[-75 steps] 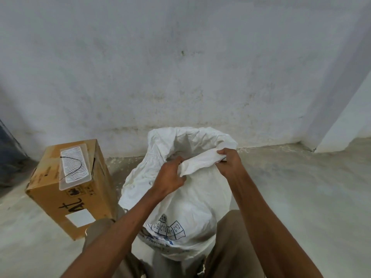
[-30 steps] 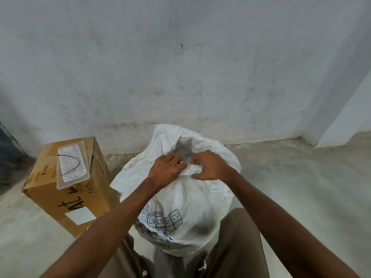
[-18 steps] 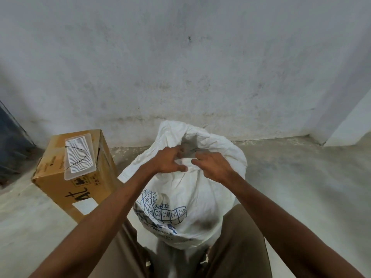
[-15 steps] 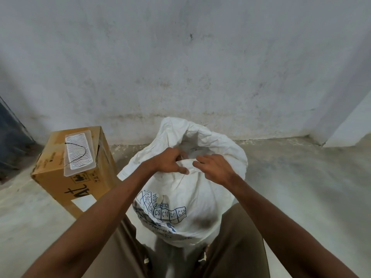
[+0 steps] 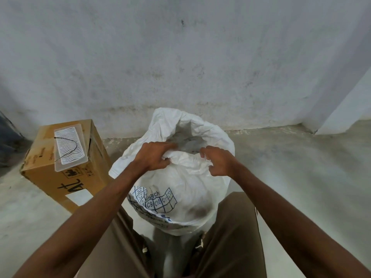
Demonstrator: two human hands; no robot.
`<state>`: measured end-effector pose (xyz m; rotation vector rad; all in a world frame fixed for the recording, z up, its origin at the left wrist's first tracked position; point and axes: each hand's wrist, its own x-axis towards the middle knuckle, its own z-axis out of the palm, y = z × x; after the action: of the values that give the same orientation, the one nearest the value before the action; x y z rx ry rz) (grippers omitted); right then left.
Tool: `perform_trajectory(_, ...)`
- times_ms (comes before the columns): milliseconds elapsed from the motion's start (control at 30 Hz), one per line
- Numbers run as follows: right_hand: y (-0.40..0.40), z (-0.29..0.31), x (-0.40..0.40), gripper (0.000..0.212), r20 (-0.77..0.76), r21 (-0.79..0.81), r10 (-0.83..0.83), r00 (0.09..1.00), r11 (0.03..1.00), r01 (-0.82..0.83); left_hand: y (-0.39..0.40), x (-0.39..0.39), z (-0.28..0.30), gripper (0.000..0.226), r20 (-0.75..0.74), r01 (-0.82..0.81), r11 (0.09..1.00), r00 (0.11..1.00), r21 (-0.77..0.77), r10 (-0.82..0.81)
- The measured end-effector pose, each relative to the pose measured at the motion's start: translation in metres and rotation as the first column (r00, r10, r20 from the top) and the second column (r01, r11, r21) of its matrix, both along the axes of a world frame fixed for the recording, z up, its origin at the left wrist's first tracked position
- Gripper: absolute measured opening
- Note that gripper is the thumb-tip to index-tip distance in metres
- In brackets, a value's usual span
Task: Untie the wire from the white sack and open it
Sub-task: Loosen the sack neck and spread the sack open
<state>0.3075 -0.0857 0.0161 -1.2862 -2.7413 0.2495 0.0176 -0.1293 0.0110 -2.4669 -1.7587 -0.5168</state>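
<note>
The white sack [image 5: 180, 189] stands on the floor between my knees, its mouth open and the rim partly rolled down. Blue printed boxes mark its front. My left hand [image 5: 154, 157] grips the near rim at its left. My right hand [image 5: 218, 161] is on the same rim further right, with curled fingers and thumb around the folded fabric. A thin black wire [image 5: 67, 144] lies loose on a clear plastic lid on the cardboard box, away from the sack. The sack's contents are in shadow.
A brown cardboard box [image 5: 66, 177] stands on the floor left of the sack, with the clear lid [image 5: 69, 147] on top. A stained grey wall rises right behind the sack. Bare concrete floor stretches to the right, up to a white corner [image 5: 345, 109].
My hands came together on the near rim, then my right hand slid to the right along it. The rim is folded lower. The view shifted slightly.
</note>
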Motion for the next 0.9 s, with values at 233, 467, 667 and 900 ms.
perform_trajectory(233, -0.011, -0.026, -0.019, 0.124, 0.347, 0.239, -0.029, 0.938, 0.969, -0.059, 0.009, 0.001, 0.003, 0.047, 0.092, -0.036, 0.998, 0.995, -0.047, 0.04)
perform_trajectory(467, 0.005, -0.018, -0.016, 0.058, 0.002, 0.279, 0.014, 1.0, 0.96, -0.014, 0.007, -0.01, -0.001, 0.044, 0.159, -0.042, 0.968, 0.984, -0.248, 0.083)
perform_trajectory(667, 0.018, -0.003, -0.016, 0.034, -0.123, 0.267, -0.014, 0.992, 0.963, 0.046, 0.006, 0.029, -0.008, 0.064, 0.061, 0.009, 0.979, 0.998, -0.202, 0.003)
perform_trajectory(900, 0.02, -0.011, -0.006, 0.062, -0.052, 0.417, 0.022, 0.998, 0.909, 0.001, 0.018, 0.058, -0.006, 0.027, -0.092, 0.125, 0.992, 0.988, 0.019, -0.123)
